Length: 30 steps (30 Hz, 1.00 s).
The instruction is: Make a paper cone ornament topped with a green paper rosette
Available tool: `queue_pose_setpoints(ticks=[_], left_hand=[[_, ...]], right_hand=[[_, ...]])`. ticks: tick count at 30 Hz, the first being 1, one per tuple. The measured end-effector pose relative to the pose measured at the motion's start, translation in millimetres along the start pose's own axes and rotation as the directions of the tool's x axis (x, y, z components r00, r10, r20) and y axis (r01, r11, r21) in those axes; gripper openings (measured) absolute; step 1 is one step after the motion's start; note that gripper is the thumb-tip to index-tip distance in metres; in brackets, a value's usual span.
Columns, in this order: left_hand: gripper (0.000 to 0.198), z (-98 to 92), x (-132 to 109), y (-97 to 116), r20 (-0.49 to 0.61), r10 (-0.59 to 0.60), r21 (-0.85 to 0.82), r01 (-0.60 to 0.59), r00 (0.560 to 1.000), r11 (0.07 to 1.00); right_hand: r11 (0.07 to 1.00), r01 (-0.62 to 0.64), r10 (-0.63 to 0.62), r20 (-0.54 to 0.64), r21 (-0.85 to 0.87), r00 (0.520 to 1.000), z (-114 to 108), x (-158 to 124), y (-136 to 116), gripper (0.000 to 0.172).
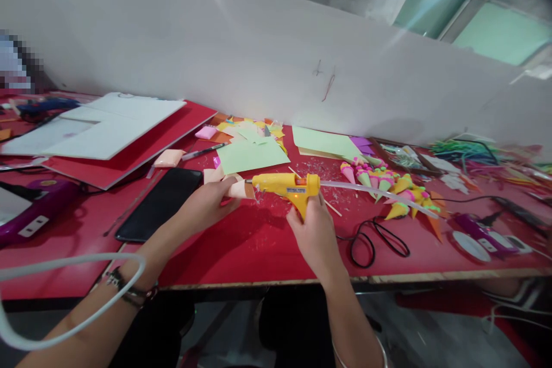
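My right hand (314, 227) is wrapped round the handle of a yellow glue gun (284, 183), with a long clear glue stick (379, 191) sticking out of its back end. The gun's nozzle points left at a rolled piece of peach paper (241, 188). That paper is pinched in my left hand (218, 201); whether the nozzle touches it, I cannot tell. Just left of my left hand lies a black phone (161, 204). Thin strands of glue and scraps are scattered on the red table (259, 247) around the gun.
Pale green paper sheets (252, 154) lie behind my hands. Small colourful cones (383, 181) are heaped at the right, near a looped black cord (366, 241) and a purple device (485, 234). White boards (125, 126) rest at the left. A pale wall (259, 52) borders the table's back.
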<state>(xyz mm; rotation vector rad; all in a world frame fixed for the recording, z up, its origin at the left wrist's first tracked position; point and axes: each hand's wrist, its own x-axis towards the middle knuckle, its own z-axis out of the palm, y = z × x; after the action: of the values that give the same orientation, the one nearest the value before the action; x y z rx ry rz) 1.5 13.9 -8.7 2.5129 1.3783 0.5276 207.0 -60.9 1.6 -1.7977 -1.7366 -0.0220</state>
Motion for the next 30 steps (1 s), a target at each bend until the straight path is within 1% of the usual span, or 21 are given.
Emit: queue_pose_setpoints(ticks=[2,5,8,11,13,16,18,21,24,27,30], left_hand=[[0.033,1.6,0,-2,-0.023,0.009,0.013,-0.009,1.0,1.0],[0.031,4.6,0,-7,-0.053,0.037,0.029,-0.035,0.998,0.999],[0.027,6.7,1,-10,-0.101,0.113,0.033,-0.111,0.988,0.993],[0.024,8.0,2,-10,-0.183,0.215,0.101,-0.199,0.959,0.975],[0.023,8.7,3,-10,-0.242,0.272,0.18,-0.233,0.931,0.956],[0.022,9.2,4,-11,-0.314,0.329,0.297,-0.237,0.891,0.925],[0.023,8.8,3,-13,-0.341,0.342,0.355,-0.217,0.876,0.909],[0.024,7.4,2,-16,-0.356,0.357,0.401,-0.204,0.863,0.893],[0.024,5.8,2,-18,-0.348,0.382,0.408,-0.228,0.856,0.884],[0.025,4.0,1,-18,-0.334,0.392,0.409,-0.243,0.857,0.88],[0.025,2.4,1,-18,-0.326,0.387,0.443,-0.222,0.863,0.869]], right_hand=[[1.0,-0.004,0.005,-0.006,0.029,1.0,1,0,1,0.016],[0.998,-0.009,0.011,-0.03,0.068,0.999,2,1,2,0.015],[0.992,-0.029,0.037,-0.061,0.124,0.997,2,1,1,0.017],[0.981,-0.053,0.062,-0.043,0.184,0.997,-1,0,-2,0.029],[0.972,-0.067,0.072,-0.014,0.225,0.997,-2,0,-2,0.032],[0.953,-0.081,0.08,0.015,0.293,0.997,-3,-1,-1,0.032],[0.944,-0.073,0.065,0.034,0.322,0.997,-2,-2,0,0.032],[0.943,-0.048,0.03,0.057,0.329,0.998,-2,-2,3,0.03],[0.948,-0.043,0.022,0.067,0.315,0.997,-2,-2,5,0.027],[0.955,-0.045,0.022,0.081,0.293,0.996,-3,-1,6,0.024],[0.961,-0.046,0.023,0.086,0.274,0.996,-4,-1,7,0.021]])
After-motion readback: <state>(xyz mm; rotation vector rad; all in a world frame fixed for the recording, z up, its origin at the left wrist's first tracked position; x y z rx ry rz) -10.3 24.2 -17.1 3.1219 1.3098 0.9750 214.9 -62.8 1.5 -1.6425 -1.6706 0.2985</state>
